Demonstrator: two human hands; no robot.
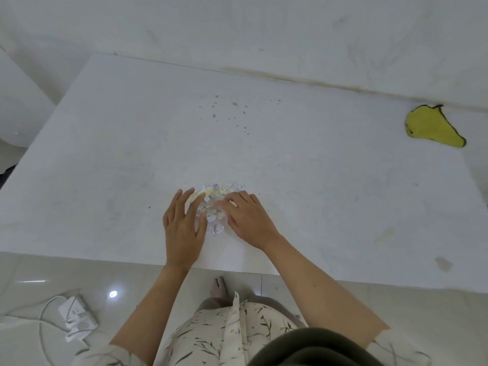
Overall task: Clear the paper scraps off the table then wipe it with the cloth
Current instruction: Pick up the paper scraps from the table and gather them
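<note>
Scraps of torn paper [215, 204], white, lilac and pale yellow, lie heaped in a small pile near the front edge of the wide white desk [105, 154], about midway along it; the left hand [183, 224] lies flat against the pile's left side with fingers straight and spread, grasping nothing; the right hand [247, 220] rests on the pile's right side, its fingers bent over the scraps, pressing on them; the crumpled yellow cloth with a dark hem [433, 126] sits well apart, near the back right corner of the desk; dark specks [232, 112] dot the desk's middle toward the back edge; brownish smudges [443, 263] mark the front right corner; a white power strip with cable [78, 318] lies on the glossy tiled floor [31, 276] below the front edge.
</note>
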